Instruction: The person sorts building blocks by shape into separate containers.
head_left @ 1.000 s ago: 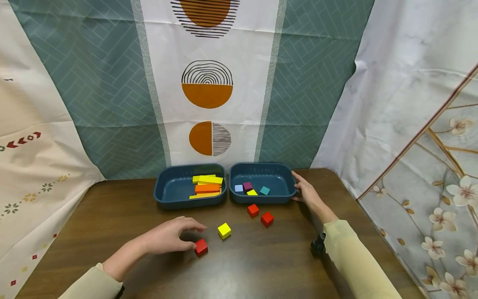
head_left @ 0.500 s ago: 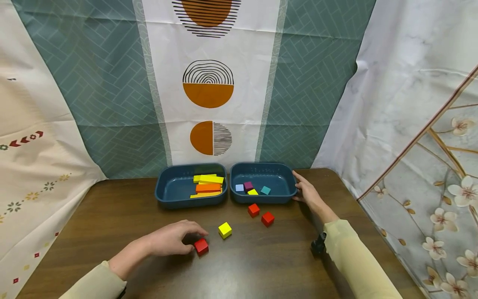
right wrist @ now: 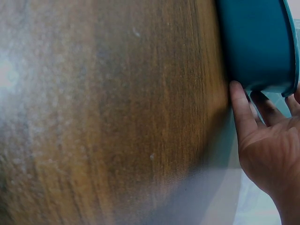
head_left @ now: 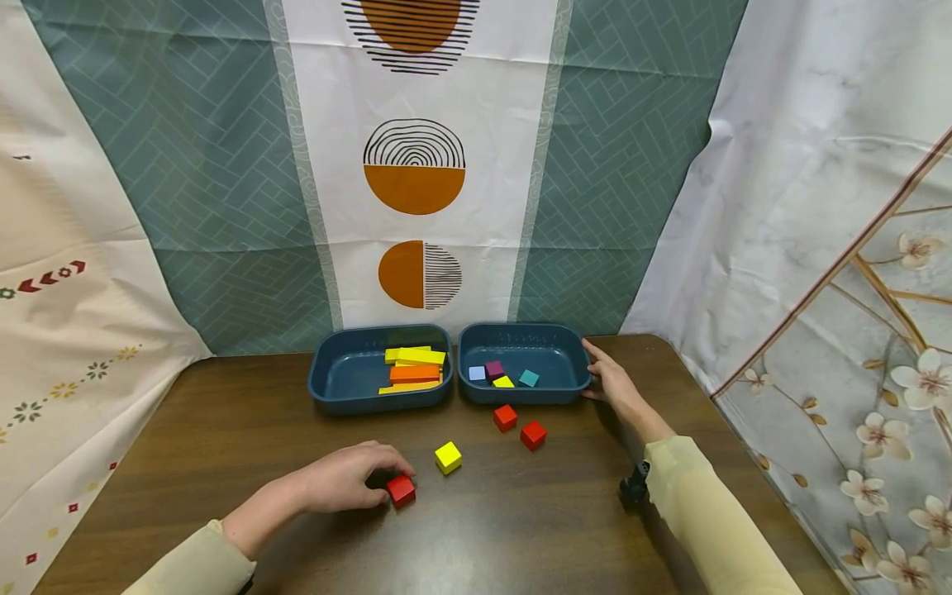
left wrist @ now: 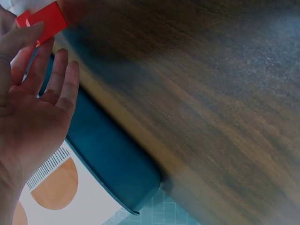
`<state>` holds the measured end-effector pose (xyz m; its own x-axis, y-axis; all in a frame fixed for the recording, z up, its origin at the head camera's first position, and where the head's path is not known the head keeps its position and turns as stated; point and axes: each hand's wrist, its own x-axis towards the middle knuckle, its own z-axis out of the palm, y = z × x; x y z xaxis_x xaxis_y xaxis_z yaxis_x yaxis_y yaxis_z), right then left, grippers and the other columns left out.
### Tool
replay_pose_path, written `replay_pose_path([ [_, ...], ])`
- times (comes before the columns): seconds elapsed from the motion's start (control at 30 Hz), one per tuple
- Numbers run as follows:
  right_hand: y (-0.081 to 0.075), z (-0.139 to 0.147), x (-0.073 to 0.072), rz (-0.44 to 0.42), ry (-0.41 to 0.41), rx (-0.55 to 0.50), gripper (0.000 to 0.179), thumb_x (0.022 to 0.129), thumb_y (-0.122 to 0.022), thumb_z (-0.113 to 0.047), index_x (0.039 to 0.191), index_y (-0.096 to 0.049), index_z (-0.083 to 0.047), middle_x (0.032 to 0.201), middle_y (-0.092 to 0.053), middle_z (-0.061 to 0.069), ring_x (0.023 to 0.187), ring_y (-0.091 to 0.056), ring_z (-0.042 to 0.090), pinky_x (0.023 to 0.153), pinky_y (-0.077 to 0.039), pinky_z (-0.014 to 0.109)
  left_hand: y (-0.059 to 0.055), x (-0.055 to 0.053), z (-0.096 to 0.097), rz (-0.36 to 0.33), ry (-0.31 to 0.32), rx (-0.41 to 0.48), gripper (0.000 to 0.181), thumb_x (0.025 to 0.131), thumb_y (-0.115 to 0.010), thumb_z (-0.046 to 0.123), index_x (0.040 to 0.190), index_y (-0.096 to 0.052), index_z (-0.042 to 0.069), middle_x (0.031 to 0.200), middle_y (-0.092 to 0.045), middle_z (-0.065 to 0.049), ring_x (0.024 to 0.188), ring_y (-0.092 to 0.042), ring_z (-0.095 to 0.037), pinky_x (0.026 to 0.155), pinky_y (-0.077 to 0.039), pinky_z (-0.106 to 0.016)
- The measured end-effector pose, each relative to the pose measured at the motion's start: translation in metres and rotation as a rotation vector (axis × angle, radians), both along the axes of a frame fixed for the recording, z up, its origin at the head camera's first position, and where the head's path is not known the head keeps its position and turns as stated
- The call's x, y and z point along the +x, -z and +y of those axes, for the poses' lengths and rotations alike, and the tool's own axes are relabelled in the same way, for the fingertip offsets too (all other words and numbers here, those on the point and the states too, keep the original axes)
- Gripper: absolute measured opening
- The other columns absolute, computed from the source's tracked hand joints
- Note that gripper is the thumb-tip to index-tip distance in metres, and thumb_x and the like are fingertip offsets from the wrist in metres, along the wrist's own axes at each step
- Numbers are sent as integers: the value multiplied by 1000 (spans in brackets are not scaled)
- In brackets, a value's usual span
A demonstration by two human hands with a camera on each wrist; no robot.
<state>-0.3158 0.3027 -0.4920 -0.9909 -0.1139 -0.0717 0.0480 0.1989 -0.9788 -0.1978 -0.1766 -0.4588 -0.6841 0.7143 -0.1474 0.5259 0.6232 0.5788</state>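
My left hand [head_left: 345, 479] is at a small red cube [head_left: 402, 491] on the table, pinching it between thumb and index finger. In the left wrist view the thumb lies across the near side of that cube [left wrist: 52, 21], the other fingers stretched beyond it. A yellow cube [head_left: 448, 458] lies just right of the left fingertips. My right hand [head_left: 616, 387] rests against the right end of a dark blue bin [head_left: 531, 396]. Its fingers are extended along the bin's outer wall [right wrist: 260, 44] in the right wrist view, partly hidden there.
Two more red cubes, one nearer the bin [head_left: 505, 418] and one farther right [head_left: 533, 435], lie on the table. Several coloured cubes sit in the right bin. Beside it, a left bin [head_left: 335, 406] holds yellow and orange blocks [head_left: 414, 375]. A patterned curtain [head_left: 245, 207] stands behind.
My left hand has lowered slightly, and its index finger has come down onto the far side of the red cube. My right hand stays at the bin.
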Motion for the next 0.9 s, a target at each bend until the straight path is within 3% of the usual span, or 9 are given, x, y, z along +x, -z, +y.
replay_pose_path([
  [0.2,0,-1,0,5,-15,-1,61,106,-29,-11,166,-19,-20,168,-15,19,137,-43,45,104,-46,61,3,0,0,21,7,12,40,91,-77,16,128,-69,28,122,-62,20,113,-55,-8,98,-51,-37],
  [0.37,-17,-6,9,-22,-26,-47,62,105,-28,-6,165,-18,-14,168,-11,22,139,-38,50,106,-39,67,3,1,-1,32,5,13,39,91,-78,17,127,-70,28,121,-62,20,112,-55,-7,97,-51,-37],
  [0.5,-29,-10,17,-18,-35,-46,62,104,-28,-2,164,-16,-9,168,-9,23,139,-37,51,105,-41,67,4,0,-2,10,-16,8,37,91,-78,20,126,-70,29,121,-62,20,110,-55,-7,97,-51,-37],
  [0.9,-32,-10,19,-30,-37,-63,61,105,-29,-4,165,-17,-9,168,-11,24,139,-36,52,108,-35,69,8,-1,-8,-41,-56,26,33,91,-79,25,123,-70,31,116,-62,21,107,-55,-8,97,-51,-37],
])
